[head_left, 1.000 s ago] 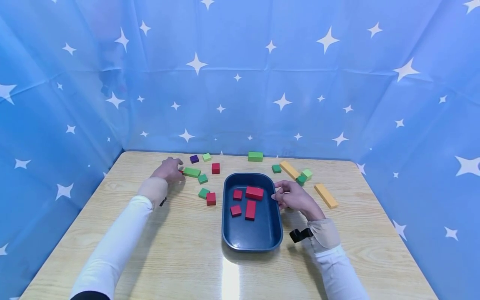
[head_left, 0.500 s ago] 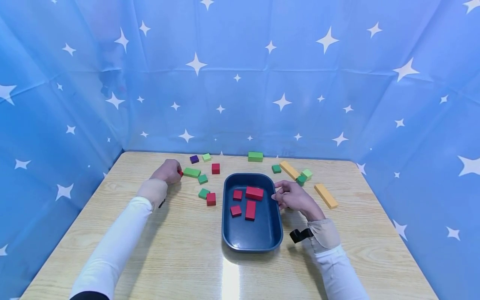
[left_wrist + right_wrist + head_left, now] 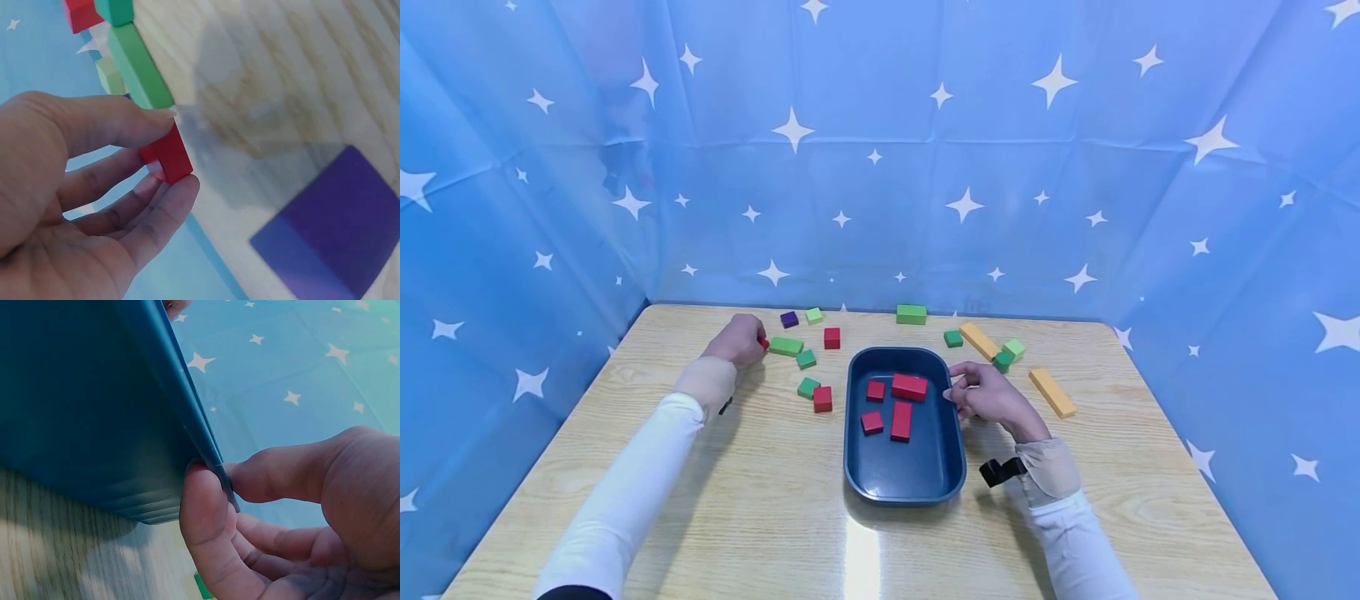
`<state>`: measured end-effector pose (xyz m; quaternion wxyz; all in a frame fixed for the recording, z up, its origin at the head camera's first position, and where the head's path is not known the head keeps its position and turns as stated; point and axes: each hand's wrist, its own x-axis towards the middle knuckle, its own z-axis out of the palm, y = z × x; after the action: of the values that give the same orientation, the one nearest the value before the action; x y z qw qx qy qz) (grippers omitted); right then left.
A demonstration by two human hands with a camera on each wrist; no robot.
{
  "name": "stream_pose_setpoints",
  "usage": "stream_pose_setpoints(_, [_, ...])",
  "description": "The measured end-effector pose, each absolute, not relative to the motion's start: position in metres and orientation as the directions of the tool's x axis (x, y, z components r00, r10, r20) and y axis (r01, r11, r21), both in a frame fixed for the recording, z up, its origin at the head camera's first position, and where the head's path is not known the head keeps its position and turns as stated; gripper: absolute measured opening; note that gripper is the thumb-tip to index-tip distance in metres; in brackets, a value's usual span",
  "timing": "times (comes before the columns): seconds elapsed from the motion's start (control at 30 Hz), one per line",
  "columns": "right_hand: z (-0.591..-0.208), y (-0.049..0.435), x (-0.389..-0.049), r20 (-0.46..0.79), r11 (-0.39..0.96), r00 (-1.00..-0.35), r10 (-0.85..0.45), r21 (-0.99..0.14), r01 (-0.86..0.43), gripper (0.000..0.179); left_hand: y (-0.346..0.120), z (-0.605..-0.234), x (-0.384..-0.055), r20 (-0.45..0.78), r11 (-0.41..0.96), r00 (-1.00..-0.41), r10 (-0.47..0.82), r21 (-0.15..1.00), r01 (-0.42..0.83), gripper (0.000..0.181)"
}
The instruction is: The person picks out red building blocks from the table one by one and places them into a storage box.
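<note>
At the far left of the table, my left hand pinches a small red block between thumb and fingers. The block sits off the end of a flat green block; whether they touch I cannot tell. A large purple block lies near this hand in the left wrist view, hidden in the head view. My right hand grips the right rim of a dark blue tray, thumb and finger on either side of its wall. Several red blocks lie inside the tray.
Left of the tray are red blocks, green blocks and a small dark purple block. A green block lies behind it. Orange planks and more green blocks lie to the right. A starry blue curtain surrounds the table.
My left hand's fingers have closed in around the small red block, with only slight movement of the arm. The right hand and the tray stay where they were.
</note>
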<state>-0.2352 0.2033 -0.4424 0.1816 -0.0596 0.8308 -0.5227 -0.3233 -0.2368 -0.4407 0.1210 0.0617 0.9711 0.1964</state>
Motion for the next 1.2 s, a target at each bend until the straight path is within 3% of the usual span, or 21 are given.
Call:
stream_pose_setpoints(0.17, [-0.443, 0.204, -0.236, -0.240, 0.445, -0.926, -0.292, -0.891, 0.091, 0.046, -0.228, -0.431, -0.320, -0.176, 0.903, -0.961, 0.212, 0.412, 0.124, 0.032])
stream_pose_setpoints(0.6, [-0.440, 0.203, -0.235, -0.250, 0.438, -0.921, -0.299, -0.893, 0.100, 0.046, -0.177, -0.407, -0.301, -0.076, 0.858, -0.943, 0.324, 0.444, 0.260, 0.028])
stream_pose_setpoints(1.2, [-0.444, 0.205, -0.238, -0.274, 0.446, -0.920, -0.280, -0.886, 0.128, 0.045, -0.092, -0.375, -0.268, -0.011, 0.803, -0.850, 0.526, 0.336, 0.493, 0.034])
